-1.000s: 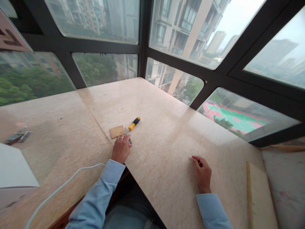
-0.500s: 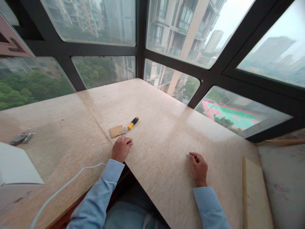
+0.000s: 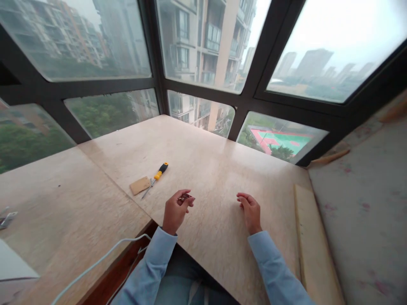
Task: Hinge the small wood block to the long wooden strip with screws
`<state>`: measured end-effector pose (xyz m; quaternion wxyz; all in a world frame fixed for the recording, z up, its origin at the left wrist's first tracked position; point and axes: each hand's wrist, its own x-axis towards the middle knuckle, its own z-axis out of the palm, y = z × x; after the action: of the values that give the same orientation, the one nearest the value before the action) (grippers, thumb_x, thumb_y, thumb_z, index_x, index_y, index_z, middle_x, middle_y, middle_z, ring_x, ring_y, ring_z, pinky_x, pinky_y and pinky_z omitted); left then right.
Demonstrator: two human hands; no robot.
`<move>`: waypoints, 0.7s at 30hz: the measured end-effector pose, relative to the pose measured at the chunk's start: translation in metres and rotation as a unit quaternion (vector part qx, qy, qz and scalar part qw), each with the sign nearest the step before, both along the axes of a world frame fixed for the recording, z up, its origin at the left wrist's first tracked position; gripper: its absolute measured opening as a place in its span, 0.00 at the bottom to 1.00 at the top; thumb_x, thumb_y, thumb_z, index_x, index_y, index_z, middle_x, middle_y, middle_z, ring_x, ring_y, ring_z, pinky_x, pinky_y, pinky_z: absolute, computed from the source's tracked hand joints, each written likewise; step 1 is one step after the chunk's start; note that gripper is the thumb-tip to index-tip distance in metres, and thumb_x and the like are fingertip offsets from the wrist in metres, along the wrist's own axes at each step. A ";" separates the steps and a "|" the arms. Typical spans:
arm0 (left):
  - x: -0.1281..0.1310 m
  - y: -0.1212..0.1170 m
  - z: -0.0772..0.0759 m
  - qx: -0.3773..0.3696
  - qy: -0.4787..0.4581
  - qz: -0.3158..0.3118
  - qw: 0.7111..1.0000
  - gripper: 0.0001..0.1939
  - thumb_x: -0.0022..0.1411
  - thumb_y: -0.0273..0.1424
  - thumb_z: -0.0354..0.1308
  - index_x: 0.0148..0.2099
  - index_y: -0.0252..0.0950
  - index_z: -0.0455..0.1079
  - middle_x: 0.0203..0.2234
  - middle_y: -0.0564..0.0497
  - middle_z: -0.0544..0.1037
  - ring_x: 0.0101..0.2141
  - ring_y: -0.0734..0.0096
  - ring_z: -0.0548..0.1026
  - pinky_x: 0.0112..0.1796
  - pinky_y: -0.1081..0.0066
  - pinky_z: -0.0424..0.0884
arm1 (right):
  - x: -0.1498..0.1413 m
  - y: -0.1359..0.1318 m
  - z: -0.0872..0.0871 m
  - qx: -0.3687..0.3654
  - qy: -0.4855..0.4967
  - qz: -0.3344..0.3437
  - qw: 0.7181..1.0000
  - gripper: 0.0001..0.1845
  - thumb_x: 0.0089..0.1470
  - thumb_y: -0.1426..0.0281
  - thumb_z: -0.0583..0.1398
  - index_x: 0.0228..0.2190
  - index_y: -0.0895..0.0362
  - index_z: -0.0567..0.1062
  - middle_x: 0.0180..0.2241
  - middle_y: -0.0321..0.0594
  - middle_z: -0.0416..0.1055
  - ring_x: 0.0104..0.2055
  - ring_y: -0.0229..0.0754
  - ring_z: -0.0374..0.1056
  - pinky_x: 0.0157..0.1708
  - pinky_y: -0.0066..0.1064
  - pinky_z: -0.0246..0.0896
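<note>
My left hand (image 3: 176,210) is closed around a small, dark, shiny piece (image 3: 184,198), mostly hidden by the fingers; its kind is not clear. To the right, my right hand (image 3: 250,212) hovers over the table with thumb and fingertips pinched together. Whatever may be between those fingertips is too small to make out. Beyond my left hand lies a screwdriver (image 3: 160,171) with a black and yellow handle, its shaft pointing toward me. A thin tan wooden block (image 3: 140,185) lies beside the shaft, and a small metal bit sits between them.
The marble-patterned table (image 3: 203,156) reaches back to dark-framed windows. A white cable (image 3: 104,261) runs along the near left edge. At far left are a metal clip-like piece (image 3: 7,220) and a white box (image 3: 14,264). A pale board (image 3: 313,241) lies along the right wall.
My left hand has lifted away from beside the screwdriver and moved right, showing the small piece in its fingers. My right hand has shifted left with its fingertips pinched. The view has turned right.
</note>
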<state>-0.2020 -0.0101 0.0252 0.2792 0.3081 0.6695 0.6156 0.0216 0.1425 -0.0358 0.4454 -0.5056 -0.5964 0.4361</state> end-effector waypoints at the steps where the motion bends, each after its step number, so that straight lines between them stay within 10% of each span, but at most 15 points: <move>1: 0.007 0.003 0.001 0.003 -0.003 -0.016 1.000 0.22 0.50 0.40 0.64 0.44 0.31 0.73 0.27 0.47 0.78 0.25 0.66 0.77 0.19 0.73 0.70 | 0.004 -0.009 0.006 -0.010 0.014 0.000 1.000 0.21 0.48 0.56 0.58 0.33 0.59 0.79 0.35 0.49 0.79 0.34 0.47 0.72 0.30 0.35 0.66; 10: 0.054 0.027 -0.004 -0.005 0.004 -0.120 0.993 0.28 0.52 0.44 0.63 0.50 0.31 0.72 0.33 0.45 0.79 0.26 0.67 0.78 0.24 0.69 0.74 | 0.094 -0.075 0.068 0.038 -0.032 0.016 0.999 0.18 0.55 0.56 0.60 0.41 0.54 0.78 0.43 0.45 0.77 0.42 0.46 0.72 0.40 0.37 0.68; 14: 0.073 0.032 -0.009 -0.032 -0.014 -0.169 0.985 0.35 0.49 0.44 0.65 0.55 0.30 0.66 0.33 0.45 0.80 0.26 0.66 0.78 0.25 0.69 0.74 | 0.162 -0.067 0.045 0.120 -0.214 -0.109 0.963 0.25 0.52 0.56 0.59 0.47 0.58 0.75 0.51 0.53 0.72 0.55 0.57 0.65 0.54 0.50 0.61; 21: 0.100 0.027 -0.014 -0.051 0.009 -0.218 0.975 0.29 0.53 0.45 0.58 0.51 0.28 0.69 0.31 0.45 0.79 0.24 0.68 0.76 0.26 0.67 0.73 | 0.219 -0.065 -0.019 0.004 -0.396 -0.214 0.893 0.48 0.37 0.54 0.67 0.56 0.68 0.66 0.56 0.69 0.64 0.61 0.72 0.58 0.57 0.56 0.54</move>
<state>-0.1020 0.0174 0.0112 0.4160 0.4380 0.6188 0.5022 0.2410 0.0777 -0.0553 0.2568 -0.7501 -0.6024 0.0922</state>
